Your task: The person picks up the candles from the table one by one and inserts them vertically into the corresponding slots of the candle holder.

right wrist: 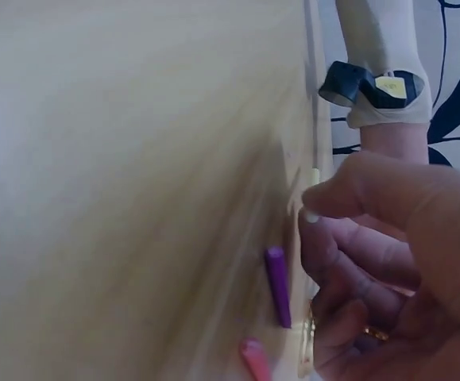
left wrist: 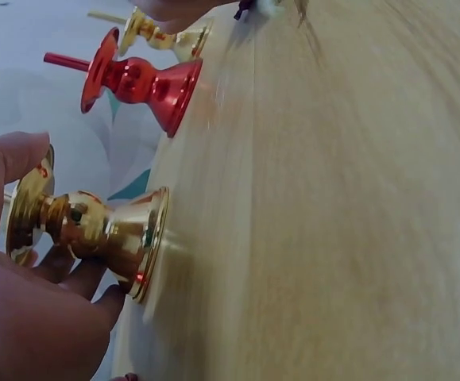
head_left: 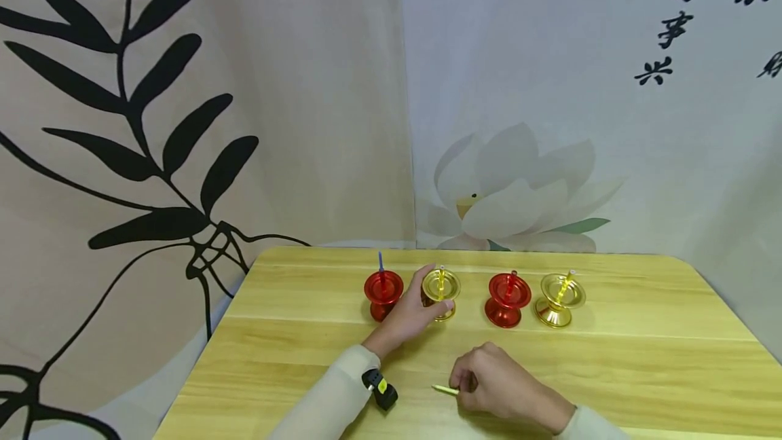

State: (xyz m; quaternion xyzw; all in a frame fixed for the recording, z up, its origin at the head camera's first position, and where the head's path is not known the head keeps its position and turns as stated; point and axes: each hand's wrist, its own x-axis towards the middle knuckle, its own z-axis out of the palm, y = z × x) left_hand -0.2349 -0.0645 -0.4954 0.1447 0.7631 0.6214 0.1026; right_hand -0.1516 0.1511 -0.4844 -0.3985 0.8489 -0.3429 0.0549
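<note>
1. Toward the far edge of the table [head_left: 641, 358] stand four candle holders in a row; leftmost is a red holder [head_left: 383, 294] with a blue candle [head_left: 381, 262] upright in it; it stands just beside the left hand [head_left: 408, 314], and a careless sweep of the wrist could, I judge, tip it or knock the candle askew.

2. Next comes the gold holder [head_left: 441, 290] with a yellow candle [head_left: 440, 276] in it; the left hand has its fingers curled round the stem, thumb [left wrist: 3, 171] on one side and fingers on the other, base on the wood; the left wrist view is blurred, so a tight grip or jerk might tilt the holder and slide it.

3. Nearer the front edge, the right hand [head_left: 497, 386] is curled over small candles lying flat; a loose yellow candle [head_left: 446, 390] pokes out to its left, and the right wrist view shows a purple candle [right wrist: 277, 284] and a pink candle [right wrist: 253, 359] by the fingertips; whether it pinches one I cannot tell; these thin sticks could roll off or snap if pressed.

4. Right of the held holder stand a second red holder [head_left: 507, 299] and a second gold holder [head_left: 559, 299], its candle leaning; both are well apart from either hand.
</note>
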